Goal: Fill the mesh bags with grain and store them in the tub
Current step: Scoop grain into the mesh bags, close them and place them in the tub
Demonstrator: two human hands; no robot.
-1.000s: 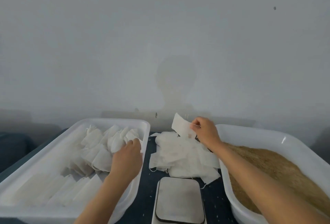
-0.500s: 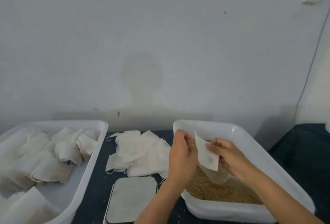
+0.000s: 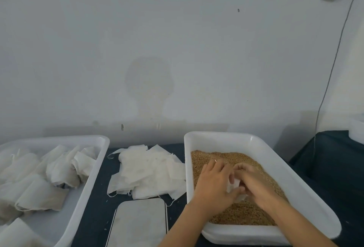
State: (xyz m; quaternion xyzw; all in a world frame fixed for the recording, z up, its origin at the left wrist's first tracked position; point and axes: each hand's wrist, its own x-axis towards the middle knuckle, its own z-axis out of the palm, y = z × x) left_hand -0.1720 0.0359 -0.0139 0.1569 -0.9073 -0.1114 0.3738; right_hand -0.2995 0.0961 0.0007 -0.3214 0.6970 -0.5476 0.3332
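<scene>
A white tub (image 3: 256, 138) on the right holds brown grain (image 3: 236, 160). Both my hands are down in it, holding a small white mesh bag (image 3: 233, 184) between them. My left hand (image 3: 214, 181) grips the bag's left side; my right hand (image 3: 256, 181) grips its right side, fingers curled over it. Most of the bag is hidden by my fingers. A pile of empty mesh bags (image 3: 149, 170) lies on the dark table between the tubs. The left white tub (image 3: 92, 179) holds several filled bags (image 3: 61, 170).
A flat grey scale (image 3: 137, 223) sits at the front between the two tubs. A grey wall stands close behind the table. A cable (image 3: 332, 65) hangs down the wall at the right, above a dark covered surface (image 3: 331, 154).
My hands have dropped from above the grain tub's rim down onto the grain with the bag. The view has shifted slightly right.
</scene>
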